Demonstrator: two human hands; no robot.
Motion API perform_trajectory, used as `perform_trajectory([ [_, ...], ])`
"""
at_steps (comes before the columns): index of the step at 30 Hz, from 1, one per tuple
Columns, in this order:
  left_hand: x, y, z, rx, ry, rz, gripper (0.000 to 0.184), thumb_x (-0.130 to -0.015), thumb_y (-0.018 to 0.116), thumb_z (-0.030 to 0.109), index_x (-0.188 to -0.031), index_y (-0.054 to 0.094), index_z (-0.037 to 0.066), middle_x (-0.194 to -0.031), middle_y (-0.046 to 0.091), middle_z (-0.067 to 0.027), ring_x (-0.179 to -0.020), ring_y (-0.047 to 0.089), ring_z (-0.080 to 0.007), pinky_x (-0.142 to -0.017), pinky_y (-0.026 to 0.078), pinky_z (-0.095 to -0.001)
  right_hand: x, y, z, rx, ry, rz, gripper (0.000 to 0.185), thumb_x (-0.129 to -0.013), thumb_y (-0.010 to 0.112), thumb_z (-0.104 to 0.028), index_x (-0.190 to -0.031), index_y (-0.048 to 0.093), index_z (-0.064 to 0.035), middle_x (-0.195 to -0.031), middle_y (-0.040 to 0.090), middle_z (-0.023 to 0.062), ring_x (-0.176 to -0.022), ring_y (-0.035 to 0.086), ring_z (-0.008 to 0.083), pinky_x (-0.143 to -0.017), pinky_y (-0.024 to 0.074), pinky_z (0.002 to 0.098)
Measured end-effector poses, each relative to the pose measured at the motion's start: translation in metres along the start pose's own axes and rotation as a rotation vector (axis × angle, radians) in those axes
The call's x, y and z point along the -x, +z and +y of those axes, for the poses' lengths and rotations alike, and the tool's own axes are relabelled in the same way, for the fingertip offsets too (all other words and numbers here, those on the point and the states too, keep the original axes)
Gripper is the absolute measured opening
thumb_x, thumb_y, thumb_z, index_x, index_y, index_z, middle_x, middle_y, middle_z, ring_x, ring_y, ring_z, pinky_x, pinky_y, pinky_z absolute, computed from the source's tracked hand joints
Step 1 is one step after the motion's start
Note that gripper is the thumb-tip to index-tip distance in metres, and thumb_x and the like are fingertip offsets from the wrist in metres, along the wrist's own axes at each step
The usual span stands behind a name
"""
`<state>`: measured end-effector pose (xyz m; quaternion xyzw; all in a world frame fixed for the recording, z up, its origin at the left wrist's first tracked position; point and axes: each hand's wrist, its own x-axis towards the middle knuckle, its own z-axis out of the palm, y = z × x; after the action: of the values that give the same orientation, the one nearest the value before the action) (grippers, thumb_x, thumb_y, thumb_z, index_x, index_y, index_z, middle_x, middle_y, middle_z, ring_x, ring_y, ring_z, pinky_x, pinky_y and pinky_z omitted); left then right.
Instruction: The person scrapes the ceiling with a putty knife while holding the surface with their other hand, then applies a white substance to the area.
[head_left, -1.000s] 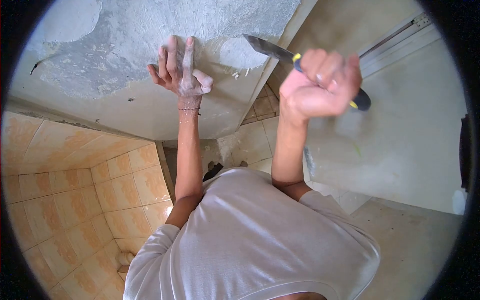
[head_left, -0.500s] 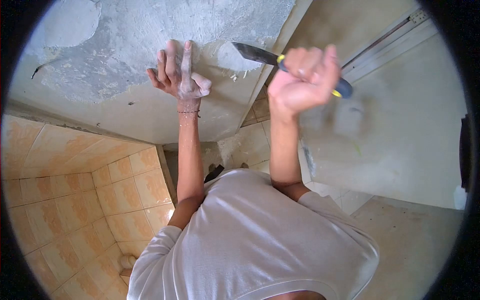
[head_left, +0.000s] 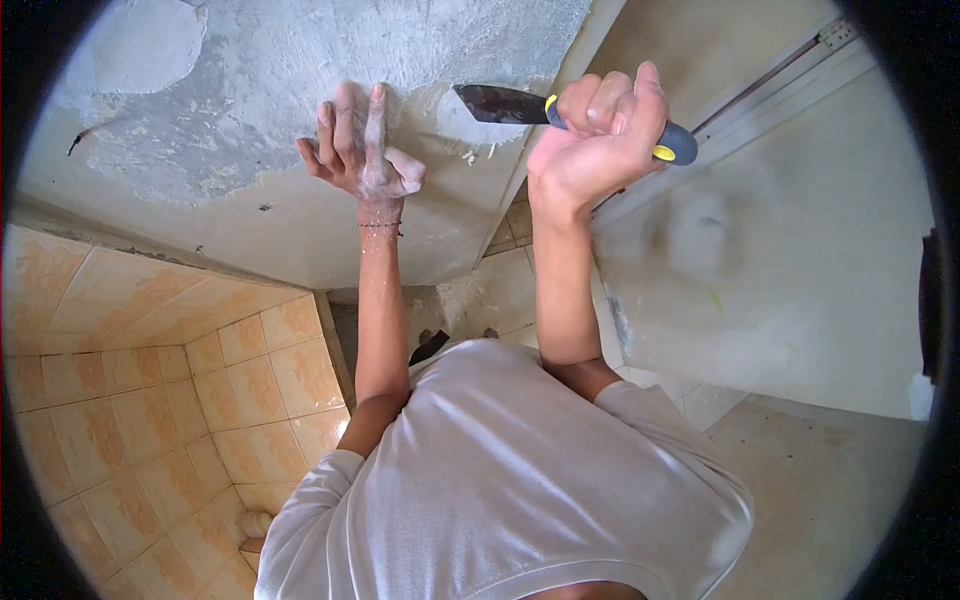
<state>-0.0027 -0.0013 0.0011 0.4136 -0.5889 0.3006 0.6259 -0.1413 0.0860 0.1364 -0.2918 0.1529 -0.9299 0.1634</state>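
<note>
My left hand, dusted with white powder, lies with its fingers spread against the wall, near the lower edge of a rough grey patch. My right hand is wrapped round the dark grey and yellow handle of a putty knife. The knife's dark blade points left, in front of a small pale patch by the wall's right edge. Whether the blade touches the wall I cannot tell.
Orange-patterned tiles cover the walls at the lower left. At the right stands a pale smooth panel. A metal strip runs along the upper right. White dust lies on the floor tiles below.
My right hand has moved left and slightly up with the putty knife, and the blade now lies more level over the pale patch. My left hand has barely moved.
</note>
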Motion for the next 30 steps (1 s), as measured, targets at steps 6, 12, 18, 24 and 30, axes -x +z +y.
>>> perform_trajectory([
  [6, 0.000, 0.001, -0.001, 0.007, -0.008, 0.009, 0.086, -0.089, 0.001, 0.071, -0.120, 0.065, 0.023, -0.132, 0.055, -0.0044, -0.132, 0.038, -0.0203, -0.117, 0.010, -0.0446, -0.013, -0.011, -0.013, -0.070, 0.019, -0.045, 0.042, -0.093, 0.053, -0.020, -0.059, 0.029, -0.0160, -0.047, 0.026, -0.0039, -0.041, 0.021, 0.0073, -0.042, 0.0171, 0.0270],
  [12, -0.001, -0.001, 0.000, -0.030, -0.025, -0.032, 0.086, -0.089, 0.001, 0.071, -0.120, 0.065, 0.024, -0.132, 0.056, -0.0041, -0.129, 0.041, -0.0215, -0.117, 0.010, -0.0441, -0.009, -0.018, -0.004, -0.087, 0.148, 0.050, 0.039, -0.092, 0.055, -0.018, -0.061, 0.030, -0.0155, -0.048, 0.029, -0.0033, -0.041, 0.024, 0.0079, -0.042, 0.0183, 0.0274],
  [18, 0.000, 0.002, 0.000, 0.003, -0.010, 0.012, 0.088, -0.088, -0.001, 0.073, -0.121, 0.065, 0.025, -0.132, 0.055, -0.0038, -0.129, 0.041, -0.0216, -0.117, 0.010, -0.0439, -0.006, -0.004, 0.002, 0.077, 0.150, 0.197, 0.041, -0.093, 0.050, -0.020, -0.062, 0.025, -0.0156, -0.052, 0.023, -0.0024, -0.044, 0.020, 0.0100, -0.044, 0.0193, 0.0271],
  [24, 0.001, 0.001, -0.002, -0.005, -0.015, -0.006, 0.088, -0.088, -0.002, 0.072, -0.121, 0.064, 0.025, -0.132, 0.055, -0.0039, -0.131, 0.040, -0.0216, -0.117, 0.009, -0.0440, -0.014, -0.013, -0.009, -0.055, 0.076, 0.122, 0.047, -0.093, 0.053, -0.024, -0.058, 0.022, -0.0162, -0.050, 0.022, -0.0032, -0.041, 0.018, 0.0089, -0.044, 0.0165, 0.0270],
  [30, 0.000, 0.001, 0.001, 0.012, -0.015, 0.005, 0.087, -0.087, 0.000, 0.073, -0.122, 0.064, 0.025, -0.132, 0.056, -0.0044, -0.131, 0.039, -0.0226, -0.117, 0.009, -0.0439, -0.014, -0.025, -0.019, -0.074, 0.093, 0.088, 0.047, -0.093, 0.053, -0.024, -0.058, 0.022, -0.0166, -0.049, 0.022, -0.0033, -0.042, 0.018, 0.0089, -0.043, 0.0167, 0.0272],
])
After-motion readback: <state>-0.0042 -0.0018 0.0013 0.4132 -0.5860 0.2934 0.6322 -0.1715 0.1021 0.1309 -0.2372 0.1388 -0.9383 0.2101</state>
